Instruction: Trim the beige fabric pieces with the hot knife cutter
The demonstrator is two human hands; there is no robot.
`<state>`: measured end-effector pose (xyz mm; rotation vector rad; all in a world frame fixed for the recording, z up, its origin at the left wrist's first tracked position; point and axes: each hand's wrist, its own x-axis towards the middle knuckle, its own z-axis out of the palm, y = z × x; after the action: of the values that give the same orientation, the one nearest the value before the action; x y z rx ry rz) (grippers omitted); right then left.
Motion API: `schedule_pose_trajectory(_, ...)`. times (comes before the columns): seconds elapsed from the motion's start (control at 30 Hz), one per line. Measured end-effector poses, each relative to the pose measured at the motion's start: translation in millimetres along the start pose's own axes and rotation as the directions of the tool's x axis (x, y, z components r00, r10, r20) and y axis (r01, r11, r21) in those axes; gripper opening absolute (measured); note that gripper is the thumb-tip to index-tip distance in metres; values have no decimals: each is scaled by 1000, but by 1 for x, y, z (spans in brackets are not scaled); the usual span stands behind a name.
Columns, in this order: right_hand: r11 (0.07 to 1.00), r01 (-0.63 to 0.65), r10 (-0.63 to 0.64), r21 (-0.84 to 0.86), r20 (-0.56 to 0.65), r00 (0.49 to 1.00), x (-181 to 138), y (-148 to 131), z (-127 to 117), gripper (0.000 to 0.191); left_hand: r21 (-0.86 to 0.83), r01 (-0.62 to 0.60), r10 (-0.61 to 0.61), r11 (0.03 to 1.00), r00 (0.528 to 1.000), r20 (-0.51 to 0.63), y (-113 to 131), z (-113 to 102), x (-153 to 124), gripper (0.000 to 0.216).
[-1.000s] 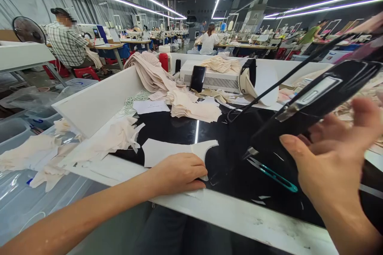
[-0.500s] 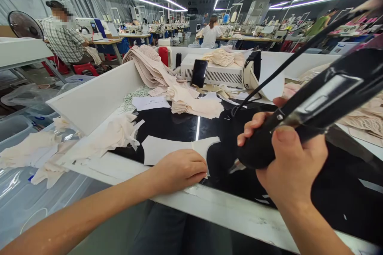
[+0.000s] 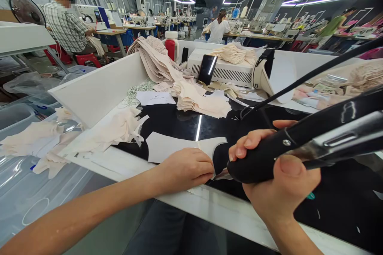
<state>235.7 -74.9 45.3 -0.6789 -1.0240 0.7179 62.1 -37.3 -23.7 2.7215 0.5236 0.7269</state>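
Observation:
A pale, curved cut piece of fabric (image 3: 170, 147) lies flat on the glossy black work surface (image 3: 167, 117). My left hand (image 3: 187, 171) is closed at its near right corner, the fingers bent together over the edge. My right hand (image 3: 275, 179) is wrapped round a thick black hand tool (image 3: 257, 163) with a silver metal strip, thumb on top. The tool slants up to the right. A metal tip (image 3: 223, 174) shows beside its rounded end, close to my left fingertips; whether it touches the fabric I cannot tell.
A black cord (image 3: 287, 81) crosses above the table. Behind lie stacked cream fabric pieces (image 3: 200, 97), a phone (image 3: 207, 69) and a white vented box (image 3: 227, 72). More fabric (image 3: 107, 131) lies left by a white side panel (image 3: 101, 91). Clear plastic bins (image 3: 44, 195) stand lower left.
My right hand has brought the black tool leftward, so its end is now near my left fingertips. My left hand stays on the fabric's corner. The view has shifted slightly.

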Motion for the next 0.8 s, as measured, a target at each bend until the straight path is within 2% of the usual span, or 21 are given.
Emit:
schedule_pose_trajectory(0.23, 998, 12, -11, -59, 19, 1000, -2, 1, -1, 38, 14, -49, 49, 999, 998, -49, -1, 1, -1, 22)
schedule_pose_trajectory(0.47, 1000, 12, -12, -3, 3, 1000, -1, 2, -1, 44, 142, -155, 159, 978, 987, -17, -2, -10, -7, 25)
schedule_pose_trajectory(0.63, 998, 52, -52, 30, -11, 999, 1, 4, 0, 46, 165, -223, 234, 961, 971, -53, -5, -13, -9, 24)
schedule_pose_trajectory(0.8, 997, 10, -8, 71, -35, 999, 3, 4, 2, 49, 178, -223, 237, 958, 969, -62, -6, -13, -9, 27)
